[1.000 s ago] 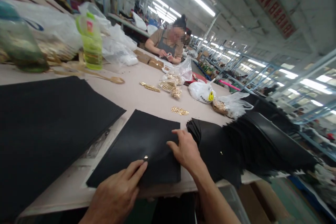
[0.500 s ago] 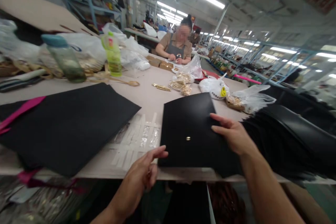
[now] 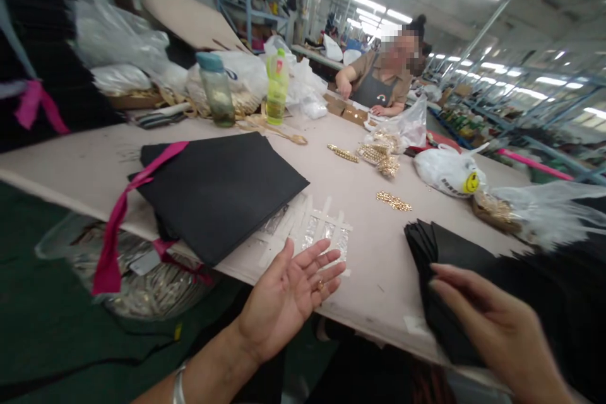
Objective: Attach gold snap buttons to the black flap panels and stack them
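Note:
My left hand (image 3: 296,297) is palm up above the table's front edge, fingers spread, holding nothing. My right hand (image 3: 492,322) is at the lower right, over a fanned pile of black sheets (image 3: 454,252); its thumb and fingertips are close together at the pile's edge, and whether they pinch a sheet cannot be made out. Left of centre lies a stack of black pieces (image 3: 222,189) with a pink strip (image 3: 116,233) across its corner. Clear tape patches (image 3: 322,227) are on the table beside that stack.
Gold chains (image 3: 394,201) lie mid-table, with more in plastic behind. A blue-lidded bottle (image 3: 216,91) and a green bottle (image 3: 277,88) stand at the back. White bags (image 3: 445,170) sit at the right. Across the table (image 3: 369,278) a person (image 3: 383,79) sits working.
The black panel with the small gold fitting is no longer in front of me. My left hand has turned palm up, and my right hand has moved to the right-hand pile. The view has swung left.

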The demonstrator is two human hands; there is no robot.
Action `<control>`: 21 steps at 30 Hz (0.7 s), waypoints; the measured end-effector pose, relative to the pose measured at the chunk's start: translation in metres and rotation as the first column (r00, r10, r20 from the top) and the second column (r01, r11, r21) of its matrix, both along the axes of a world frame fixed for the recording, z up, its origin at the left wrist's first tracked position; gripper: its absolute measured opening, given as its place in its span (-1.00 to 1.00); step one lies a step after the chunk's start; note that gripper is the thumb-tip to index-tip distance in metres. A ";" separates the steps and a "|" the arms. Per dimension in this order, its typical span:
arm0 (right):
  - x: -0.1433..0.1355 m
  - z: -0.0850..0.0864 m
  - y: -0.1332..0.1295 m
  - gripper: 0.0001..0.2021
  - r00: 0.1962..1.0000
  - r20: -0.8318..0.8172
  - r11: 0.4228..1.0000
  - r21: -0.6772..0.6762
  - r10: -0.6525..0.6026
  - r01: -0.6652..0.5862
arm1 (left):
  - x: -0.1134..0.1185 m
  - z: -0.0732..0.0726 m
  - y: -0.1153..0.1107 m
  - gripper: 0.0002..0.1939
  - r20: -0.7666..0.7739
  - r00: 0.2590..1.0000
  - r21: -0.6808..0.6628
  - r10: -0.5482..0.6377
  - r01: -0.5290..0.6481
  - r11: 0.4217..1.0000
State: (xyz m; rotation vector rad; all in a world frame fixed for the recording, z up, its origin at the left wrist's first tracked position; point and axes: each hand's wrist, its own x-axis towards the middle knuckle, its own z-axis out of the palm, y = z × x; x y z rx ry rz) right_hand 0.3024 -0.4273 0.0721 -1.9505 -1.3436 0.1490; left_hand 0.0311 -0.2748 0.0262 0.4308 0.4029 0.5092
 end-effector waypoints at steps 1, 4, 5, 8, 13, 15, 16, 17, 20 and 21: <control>-0.036 -0.007 0.019 -0.80 0.986 0.053 0.988 -0.021 0.155 -0.154 | -0.001 -0.001 0.000 -0.24 0.021 1.000 -0.009 -0.001 0.002 1.000; -0.113 -0.021 0.064 -0.73 0.847 0.080 0.850 -0.081 0.526 -0.521 | -0.009 -0.005 0.000 -0.24 0.079 0.997 -0.021 0.003 -0.002 1.000; -0.128 -0.024 0.074 -0.72 0.804 0.083 0.807 -0.095 0.589 -0.582 | -0.013 -0.006 0.001 -0.25 0.094 0.995 -0.015 0.013 -0.012 1.000; -0.145 -0.032 0.094 -0.72 0.728 0.095 0.734 -0.106 0.679 -0.671 | -0.026 -0.010 0.002 -0.26 0.131 0.990 -0.031 0.054 -0.051 0.998; -0.154 -0.046 0.121 -0.80 0.564 0.171 0.572 0.003 0.808 -0.820 | -0.050 -0.012 0.004 -0.36 0.167 0.958 -0.232 0.234 -0.192 0.953; -0.162 -0.049 0.133 -0.82 0.508 0.182 0.514 0.015 0.842 -0.857 | -0.060 -0.013 0.004 -0.41 0.153 0.941 -0.259 0.302 -0.257 0.931; -0.165 -0.049 0.140 -0.82 0.491 0.174 0.496 0.016 0.854 -0.868 | -0.066 -0.014 0.003 -0.43 0.131 0.933 -0.246 0.336 -0.298 0.922; -0.168 -0.048 0.147 -0.82 0.496 0.162 0.500 0.021 0.853 -0.866 | -0.073 -0.016 0.003 -0.46 0.091 0.923 -0.213 0.373 -0.348 0.913; -0.174 -0.046 0.173 -0.87 0.609 0.136 0.609 0.045 0.781 -0.792 | -0.093 -0.022 0.000 -0.59 -0.134 0.866 -0.029 0.482 -0.490 0.871; -0.175 -0.046 0.183 -0.88 0.652 0.140 0.652 0.051 0.745 -0.756 | -0.100 -0.024 0.000 -0.65 -0.219 0.832 0.024 0.510 -0.518 0.855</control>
